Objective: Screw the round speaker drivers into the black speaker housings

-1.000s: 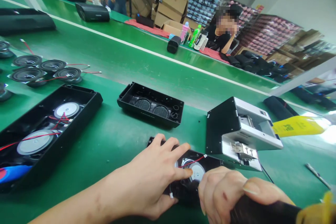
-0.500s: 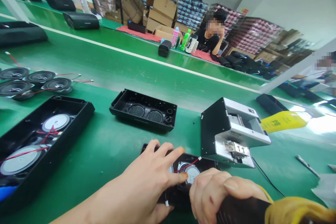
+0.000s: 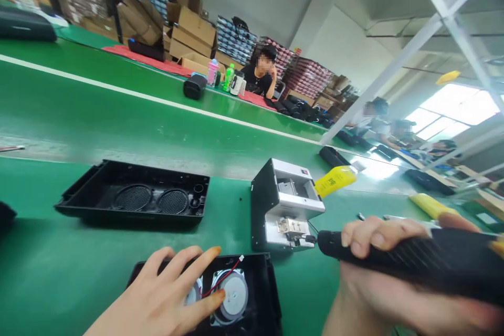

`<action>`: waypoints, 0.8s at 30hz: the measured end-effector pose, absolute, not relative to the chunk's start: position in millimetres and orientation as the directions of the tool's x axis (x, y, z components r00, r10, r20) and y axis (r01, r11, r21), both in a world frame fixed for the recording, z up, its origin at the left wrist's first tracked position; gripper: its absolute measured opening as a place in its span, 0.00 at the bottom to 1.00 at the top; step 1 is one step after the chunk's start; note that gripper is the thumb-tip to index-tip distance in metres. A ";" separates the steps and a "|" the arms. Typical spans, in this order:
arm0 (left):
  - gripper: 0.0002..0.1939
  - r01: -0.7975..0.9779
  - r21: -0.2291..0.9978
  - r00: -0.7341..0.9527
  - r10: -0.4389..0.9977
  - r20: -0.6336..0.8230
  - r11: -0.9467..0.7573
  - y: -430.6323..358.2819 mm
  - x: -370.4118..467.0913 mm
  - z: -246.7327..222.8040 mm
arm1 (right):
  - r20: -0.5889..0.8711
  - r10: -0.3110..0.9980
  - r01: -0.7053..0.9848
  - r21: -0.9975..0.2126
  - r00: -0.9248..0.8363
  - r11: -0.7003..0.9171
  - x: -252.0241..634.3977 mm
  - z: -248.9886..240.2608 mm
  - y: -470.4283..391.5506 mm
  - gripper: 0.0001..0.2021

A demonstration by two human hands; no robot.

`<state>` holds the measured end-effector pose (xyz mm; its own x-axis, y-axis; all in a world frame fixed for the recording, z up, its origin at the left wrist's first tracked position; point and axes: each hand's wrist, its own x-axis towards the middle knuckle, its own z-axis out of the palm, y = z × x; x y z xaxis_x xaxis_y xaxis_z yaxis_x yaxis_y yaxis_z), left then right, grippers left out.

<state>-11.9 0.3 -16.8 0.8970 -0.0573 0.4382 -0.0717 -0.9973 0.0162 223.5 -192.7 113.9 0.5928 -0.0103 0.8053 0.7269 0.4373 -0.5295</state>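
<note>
From the head view, we see our two hands well apart. Our left hand [image 3: 165, 294] lies spread, palm down, over the black speaker housing [image 3: 260, 299], which sits at the near edge of the green surface [image 3: 228, 231]. Its fingers are splayed rather than wrapped round anything, and one fingertip meets the edge of a round speaker driver [image 3: 236, 294]. Its thumb is out of sight. A second driver is partly hidden under the fingers. A red and black wire [image 3: 225, 276] runs across the drivers to a white connector [image 3: 241, 259], which is loose.

Our right hand [image 3: 380, 291] is wrapped firmly round a black handheld tool [image 3: 425, 262]. Here is what has just changed: a moment ago this hand is low over the housing, and now it is off to the right, with the tool lying nearly level and its nose at the metal block [image 3: 291, 227] on the silver and black machine [image 3: 299, 205]. Whether the tip touches the block, we cannot tell. Our left hand stays where it is on the housing. We judge that the work at the housing is interrupted, with the tool's business now at the machine while the left hand steadies the part.

Our view has swung to the right too. The grilled housing [image 3: 136, 197] lies beyond the left hand, and a yellow bottle [image 3: 336, 181] leans behind the machine.
</note>
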 end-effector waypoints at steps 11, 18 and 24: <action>0.37 -0.158 -0.062 0.845 -0.168 0.507 -0.985 22.3 -7.6 -38.8 | 0.738 0.088 0.630 -0.626 0.669 0.460 240.6 91.6 -185.3 0.34; 0.39 -0.137 0.006 0.865 -0.116 0.488 -0.991 16.5 -11.3 -31.6 | 0.715 0.101 0.609 -0.653 0.692 0.451 233.0 91.3 -185.9 0.36; 0.40 -0.043 0.091 0.911 -0.002 0.412 -0.995 0.5 -14.7 -14.8 | 0.698 0.184 0.562 -0.680 0.692 0.471 230.3 91.8 -199.3 0.36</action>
